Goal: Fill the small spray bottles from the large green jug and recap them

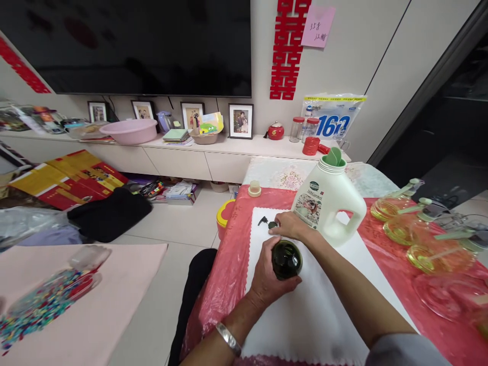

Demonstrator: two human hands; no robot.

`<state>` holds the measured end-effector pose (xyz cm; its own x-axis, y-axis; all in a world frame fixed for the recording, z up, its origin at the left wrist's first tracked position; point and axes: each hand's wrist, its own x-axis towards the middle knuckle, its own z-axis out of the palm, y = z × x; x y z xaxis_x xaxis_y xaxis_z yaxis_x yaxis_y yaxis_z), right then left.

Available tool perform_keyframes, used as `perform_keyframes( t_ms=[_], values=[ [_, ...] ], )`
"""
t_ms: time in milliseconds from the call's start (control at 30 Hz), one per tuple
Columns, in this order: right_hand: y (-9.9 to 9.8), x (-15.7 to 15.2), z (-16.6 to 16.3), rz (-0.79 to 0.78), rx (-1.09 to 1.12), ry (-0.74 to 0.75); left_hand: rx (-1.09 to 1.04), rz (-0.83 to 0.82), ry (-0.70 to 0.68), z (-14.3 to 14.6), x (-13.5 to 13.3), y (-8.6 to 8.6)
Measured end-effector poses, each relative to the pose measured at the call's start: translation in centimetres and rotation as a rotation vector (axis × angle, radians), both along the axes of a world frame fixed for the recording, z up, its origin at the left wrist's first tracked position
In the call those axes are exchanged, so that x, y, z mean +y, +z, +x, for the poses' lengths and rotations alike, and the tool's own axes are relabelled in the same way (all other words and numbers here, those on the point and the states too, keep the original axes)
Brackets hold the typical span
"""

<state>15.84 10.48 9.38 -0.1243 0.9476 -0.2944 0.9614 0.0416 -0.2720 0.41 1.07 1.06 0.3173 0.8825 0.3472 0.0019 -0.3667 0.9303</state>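
My left hand [265, 274] is wrapped round a dark green bottle [286, 260] with a rounded, shiny body, above the white cloth. Just beyond it, my right hand [290, 224] has its fingers closed on a black pump head [271, 224], whose nozzle points left. I cannot tell whether the pump head is joined to the bottle. Close behind my right hand stands a large white jug [331, 198] with a handle, a floral label and a green spout. A translucent cap [254, 188] sits on the red cover to the far left of the jug.
The white cloth [305, 325] lies over a red plastic table cover [213, 310]. Several clear bottles with yellow liquid [400, 229] line the right side. A pink table [125, 300] at left bears colourful small pieces [41, 310]. Behind, a cabinet [175, 160] holds a pink basin [131, 131].
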Motion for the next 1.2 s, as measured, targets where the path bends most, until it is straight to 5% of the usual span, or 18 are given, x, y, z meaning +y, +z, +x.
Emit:
perform_keyframes(
  t_ms=[200,400,467,633,833,1200],
  values=[
    [0.2,-0.1,-0.9,0.038,-0.002,-0.03,0.0,-0.007,0.0,0.0,0.1,-0.3],
    [5.3,-4.9,3.1,0.387,0.275,-0.185,0.049,0.013,0.006,-0.1,0.2,0.0],
    [7.1,-7.1,4.1,0.511,0.412,-0.23,0.049,0.035,0.011,-0.1,0.3,0.0],
    [9.3,-11.4,3.5,0.861,1.155,-0.209,0.042,0.068,0.017,-0.1,0.3,-0.3],
    [7.8,-12.3,1.5,0.88,1.098,-0.179,0.031,0.072,0.016,0.1,0.3,-0.4],
    [2.3,-12.8,0.9,0.613,0.946,-0.122,0.043,0.109,0.018,0.1,0.3,-0.3]
  ],
)
